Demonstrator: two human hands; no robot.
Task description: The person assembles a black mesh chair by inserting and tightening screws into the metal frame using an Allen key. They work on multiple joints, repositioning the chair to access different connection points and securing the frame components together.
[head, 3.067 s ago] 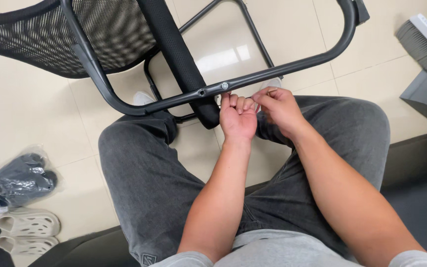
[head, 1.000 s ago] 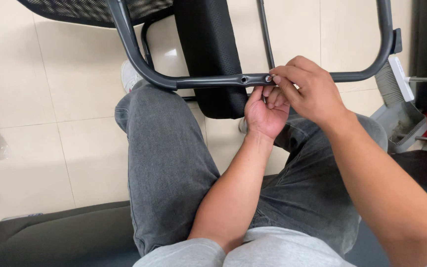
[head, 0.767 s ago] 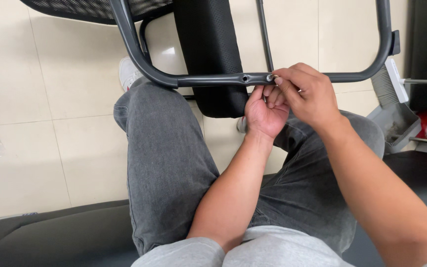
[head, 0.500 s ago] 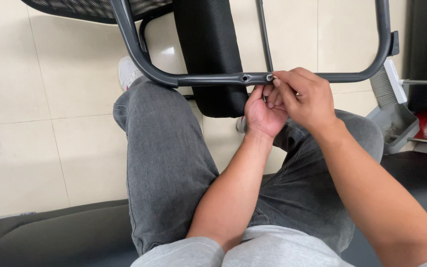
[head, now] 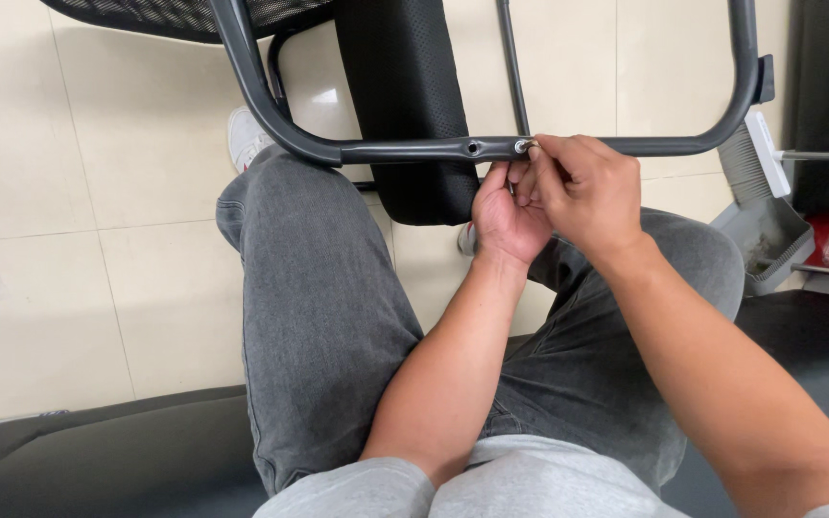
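— Down at the knees, what's being held?

— A small silver screw, seated in the dark metal chair frame. The right hand pinches it with curled fingertips; the left hand is cupped shut just beneath, touching the tube.

— Risk?

— It could slip and roll across the tile floor (a loose pinch would do it), or go in crooked.

— Room?

— Open to the left; a dustpan crowds the right, the padded backrest sits close behind.
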